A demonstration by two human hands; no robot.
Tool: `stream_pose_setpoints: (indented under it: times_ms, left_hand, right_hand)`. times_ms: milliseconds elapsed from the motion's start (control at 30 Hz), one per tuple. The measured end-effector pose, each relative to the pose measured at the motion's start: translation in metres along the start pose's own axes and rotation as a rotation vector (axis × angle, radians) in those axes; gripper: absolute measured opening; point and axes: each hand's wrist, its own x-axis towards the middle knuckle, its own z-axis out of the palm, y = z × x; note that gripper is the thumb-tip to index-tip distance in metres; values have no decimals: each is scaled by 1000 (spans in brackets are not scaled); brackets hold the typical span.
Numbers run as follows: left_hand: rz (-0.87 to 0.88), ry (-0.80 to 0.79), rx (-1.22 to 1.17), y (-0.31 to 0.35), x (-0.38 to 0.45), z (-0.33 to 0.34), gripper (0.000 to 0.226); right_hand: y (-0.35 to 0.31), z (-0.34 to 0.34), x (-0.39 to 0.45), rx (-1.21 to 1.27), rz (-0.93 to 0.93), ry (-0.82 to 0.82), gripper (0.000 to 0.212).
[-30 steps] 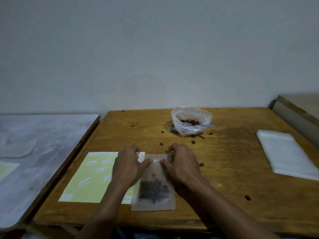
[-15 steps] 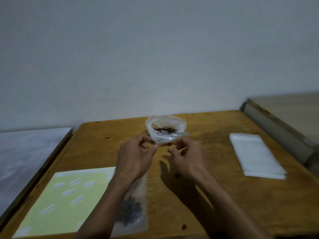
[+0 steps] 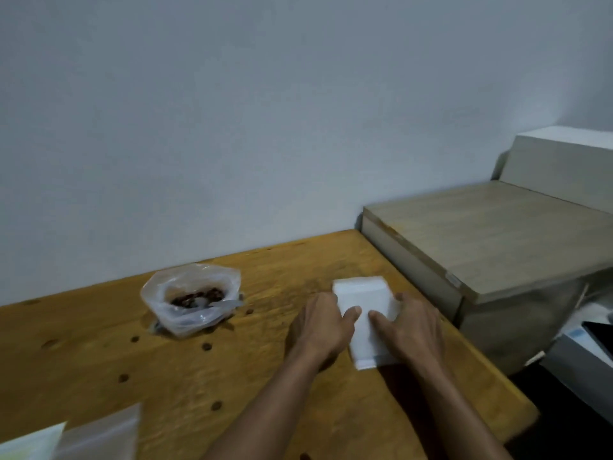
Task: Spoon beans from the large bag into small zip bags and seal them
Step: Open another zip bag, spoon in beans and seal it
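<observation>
The large clear bag [image 3: 192, 297] of dark beans sits open at the back of the wooden table [image 3: 166, 370], with a spoon [image 3: 223, 305] lying in its mouth. To its right lies a white stack of empty zip bags [image 3: 363, 292]. My left hand [image 3: 320, 327] rests at the stack's left edge with its thumb on top. My right hand [image 3: 411, 330] rests at the right edge, thumb also on top. A filled small zip bag [image 3: 99, 436] lies at the lower left, blurred.
Several loose beans [image 3: 207, 346] are scattered on the table in front of the large bag. A yellow label sheet [image 3: 30, 443] shows at the bottom left corner. A pale wooden box [image 3: 481, 247] stands against the table's right side.
Both hands left the filled small bag and moved right onto the stack of empty bags. The view swung right, so the filled bag now lies at the lower left.
</observation>
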Motion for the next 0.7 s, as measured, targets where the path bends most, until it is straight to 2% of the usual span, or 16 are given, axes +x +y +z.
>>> stream_pose_setpoints:
  times_ms: [200, 267, 333, 500, 633, 700]
  left_hand:
    - [56, 36, 154, 4, 7, 17, 38]
    - [48, 38, 103, 4, 6, 17, 34]
    - [-22, 46, -44, 5, 4, 11, 41]
    - [-230, 19, -611, 9, 1, -32, 63]
    - [-246, 78, -907, -8, 2, -82, 45]
    - [-170, 173, -843, -25, -5, -108, 35]
  right_hand:
    - [0, 5, -4, 16, -45, 122, 57]
    - [-2, 3, -6, 59, -71, 179, 48]
    - [-8, -5, -5, 234, -61, 200, 38]
    - [-30, -29, -12, 695, -47, 24, 11]
    - [-56, -25, -28, 838, -50, -212, 11]
    - [-72, -18, -35, 896, -68, -320, 17]
